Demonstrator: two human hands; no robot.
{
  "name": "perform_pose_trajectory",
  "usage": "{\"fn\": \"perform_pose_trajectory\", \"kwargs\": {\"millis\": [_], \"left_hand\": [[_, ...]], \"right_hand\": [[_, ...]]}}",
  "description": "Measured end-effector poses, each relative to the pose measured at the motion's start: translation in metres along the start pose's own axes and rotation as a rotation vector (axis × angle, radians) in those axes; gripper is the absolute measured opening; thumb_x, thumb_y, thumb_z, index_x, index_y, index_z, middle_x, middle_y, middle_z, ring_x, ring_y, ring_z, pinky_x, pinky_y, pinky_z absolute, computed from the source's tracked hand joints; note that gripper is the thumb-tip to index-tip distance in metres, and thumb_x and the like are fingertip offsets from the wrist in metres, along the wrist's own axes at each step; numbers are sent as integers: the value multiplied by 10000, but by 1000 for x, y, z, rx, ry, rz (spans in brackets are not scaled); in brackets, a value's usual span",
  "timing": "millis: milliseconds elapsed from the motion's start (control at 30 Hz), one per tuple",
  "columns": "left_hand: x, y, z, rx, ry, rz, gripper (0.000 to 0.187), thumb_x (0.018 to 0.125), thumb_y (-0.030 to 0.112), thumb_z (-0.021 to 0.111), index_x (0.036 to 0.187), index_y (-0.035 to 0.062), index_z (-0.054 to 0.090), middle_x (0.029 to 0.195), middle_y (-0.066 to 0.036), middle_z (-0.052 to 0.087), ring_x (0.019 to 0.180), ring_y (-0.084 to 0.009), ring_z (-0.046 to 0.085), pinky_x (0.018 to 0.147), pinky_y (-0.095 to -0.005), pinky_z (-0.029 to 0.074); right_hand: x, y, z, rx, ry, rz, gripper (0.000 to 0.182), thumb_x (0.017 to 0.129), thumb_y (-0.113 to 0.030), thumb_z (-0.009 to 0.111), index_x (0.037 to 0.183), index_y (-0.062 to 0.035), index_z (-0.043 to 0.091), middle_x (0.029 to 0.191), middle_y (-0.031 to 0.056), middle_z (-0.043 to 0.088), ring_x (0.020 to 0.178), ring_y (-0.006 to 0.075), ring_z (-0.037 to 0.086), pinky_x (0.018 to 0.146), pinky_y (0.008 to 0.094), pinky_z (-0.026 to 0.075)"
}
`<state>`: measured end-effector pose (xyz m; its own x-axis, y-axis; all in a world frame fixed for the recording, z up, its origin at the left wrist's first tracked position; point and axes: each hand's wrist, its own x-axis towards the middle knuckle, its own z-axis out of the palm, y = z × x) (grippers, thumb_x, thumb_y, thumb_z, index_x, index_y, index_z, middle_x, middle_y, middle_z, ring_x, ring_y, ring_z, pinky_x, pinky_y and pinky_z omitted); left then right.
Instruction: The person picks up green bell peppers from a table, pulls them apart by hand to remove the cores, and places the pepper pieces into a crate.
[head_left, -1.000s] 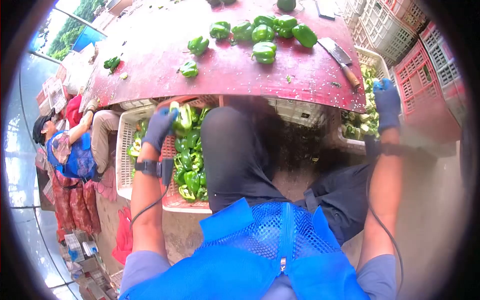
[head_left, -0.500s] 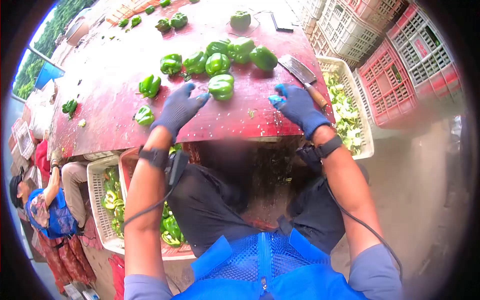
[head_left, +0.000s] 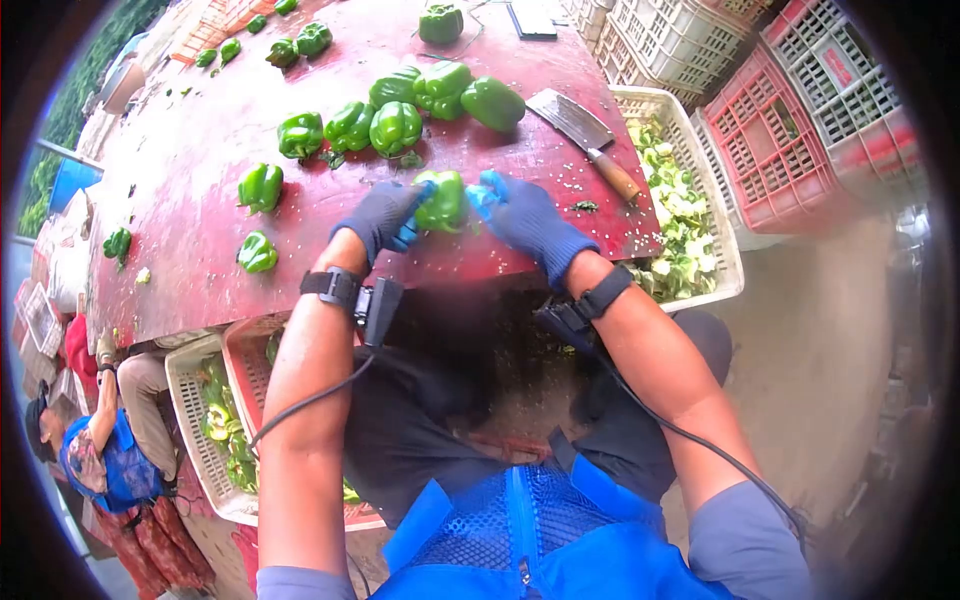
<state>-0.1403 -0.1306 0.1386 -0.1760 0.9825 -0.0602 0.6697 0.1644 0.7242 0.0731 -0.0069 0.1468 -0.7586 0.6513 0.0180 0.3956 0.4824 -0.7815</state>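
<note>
A green bell pepper (head_left: 441, 203) is held near the table's front edge, with the gloved fingers of my left hand (head_left: 385, 215) closed on its left side. My right hand (head_left: 530, 218), also in a dark glove with blue fingertips, is just right of that pepper. Its fingers are pinched together, and whatever they may hold is hidden. Behind both hands sits a cluster of whole green peppers (head_left: 395, 128). A cleaver (head_left: 572, 122) with a wooden handle lies on the red table (head_left: 340, 265) to the right.
To the right, a pale crate (head_left: 735, 262) holds cut pepper pieces (head_left: 680, 225). Stacked crates (head_left: 760, 150) stand beyond it. Under the table's left side are a white crate (head_left: 185, 385) and a red crate (head_left: 245, 360). Another person (head_left: 120, 455) sits at far left.
Both hands have come together around the front pepper. The left has closed on it, and the right has moved left from beside the cleaver, its fingers now pinched. The camera view has shifted slightly.
</note>
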Motion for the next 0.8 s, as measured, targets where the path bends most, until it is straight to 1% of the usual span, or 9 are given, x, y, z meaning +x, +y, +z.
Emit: {"fn": "perform_pose_trajectory", "kwargs": {"millis": [67, 200, 233, 333, 600, 667, 700, 767, 800], "left_hand": [[-2, 44, 12, -428, 11, -639, 462, 913, 501, 610, 749, 73, 557, 546, -36, 500, 406, -142, 515, 339, -282, 385], [-17, 62, 38, -545, 5, -653, 460, 921, 496, 605, 724, 86, 533, 564, -21, 499, 414, -132, 490, 364, -268, 376], [-21, 34, 53, -491, -42, -418, 447, 929, 488, 597, 738, 89, 540, 577, -29, 510, 424, -149, 503, 378, -277, 393], [-45, 75, 72, -790, 64, -696, 476, 936, 556, 534, 811, 98, 567, 597, -50, 530, 438, -190, 531, 390, -312, 433], [-70, 128, 101, -1196, 63, -577, 543, 930, 668, 425, 861, 151, 576, 606, -16, 510, 460, -189, 531, 427, -321, 456], [-71, 120, 104, -1672, -128, -575, 369, 1002, 473, 468, 1146, 154, 585, 848, 45, 589, 638, -39, 501, 476, -188, 378], [-71, 119, 106, -1681, -128, -577, 369, 1002, 473, 468, 1146, 154, 585, 848, 45, 589, 638, -39, 501, 476, -188, 378], [-69, 118, 116, -1472, -19, -430, 625, 911, 736, 335, 1005, 175, 594, 803, -47, 627, 658, -208, 622, 541, -384, 517], [-69, 115, 122, -1484, -20, -433, 625, 911, 736, 335, 1005, 175, 594, 803, -47, 627, 658, -208, 622, 541, -384, 517]], "right_hand": [[7, 7, 14, 2, 16, -29, 495, 887, -383, 586, 1199, 1, 604, 1110, 255, 648, 1046, 411, 619, 926, 471, 475], [12, 4, 6, -145, -96, 19, 365, 921, -383, 548, 1148, -115, 647, 1087, 199, 669, 1016, 384, 637, 882, 462, 497], [9, 1, 1, -148, -90, 10, 365, 921, -383, 548, 1148, -115, 647, 1087, 199, 669, 1016, 384, 637, 882, 462, 497], [-18, -3, -13, -244, -176, -72, 324, 897, -377, 558, 1093, -139, 659, 1049, 192, 671, 982, 386, 641, 859, 458, 502], [-42, -10, -8, -386, -115, -35, 396, 866, -469, 566, 1010, -110, 652, 998, 191, 659, 986, 369, 638, 861, 453, 501], [-38, -11, -3, -435, -126, -67, 412, 864, -476, 562, 1025, -108, 652, 1013, 191, 656, 985, 372, 639, 872, 456, 499], [-36, -12, 0, -479, -135, -94, 428, 861, -483, 558, 1039, -106, 653, 1028, 191, 652, 983, 375, 640, 884, 460, 497], [-36, -18, 2, -530, -166, -72, 395, 870, -446, 556, 1044, -108, 663, 1040, 190, 646, 988, 367, 644, 864, 469, 509], [-36, -25, 1, -576, -188, -57, 364, 879, -409, 554, 1048, -110, 673, 1053, 190, 640, 993, 358, 648, 845, 478, 521]]}}
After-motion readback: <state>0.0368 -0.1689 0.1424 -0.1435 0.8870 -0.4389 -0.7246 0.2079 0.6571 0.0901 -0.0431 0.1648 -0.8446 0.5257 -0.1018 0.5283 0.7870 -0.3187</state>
